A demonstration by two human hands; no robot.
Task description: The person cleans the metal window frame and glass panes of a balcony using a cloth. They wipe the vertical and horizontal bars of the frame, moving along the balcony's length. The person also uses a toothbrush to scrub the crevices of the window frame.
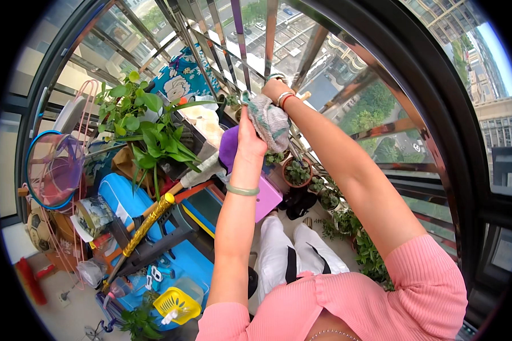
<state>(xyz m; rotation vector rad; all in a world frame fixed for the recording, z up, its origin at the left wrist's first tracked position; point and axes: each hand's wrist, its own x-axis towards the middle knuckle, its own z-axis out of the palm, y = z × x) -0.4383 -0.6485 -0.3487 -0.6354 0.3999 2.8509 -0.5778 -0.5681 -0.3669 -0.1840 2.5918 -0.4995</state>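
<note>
Both arms are stretched out here, and the terracotta pot (298,185) is our marker. Beyond it and to its left, bunched up against the railing, is the grey-and-green cloth (272,124). The left hand (250,137) has the cloth's left side, its forearm running nearly straight up, wrist turned so the inner side shows, fingers mostly hidden behind the fabric. The right hand (276,91), farther beyond the pot, is up at a railing bar (269,50), knuckles curled into a fist with a scrap of cloth peeking past them; whether it wraps the bar too, I cannot tell. That right arm slants in from the pot's right, elbow slightly bent. Left of the pot, nearer the body, sits a pink box (268,200), with dark shoes (299,203) just on the near side.
</note>
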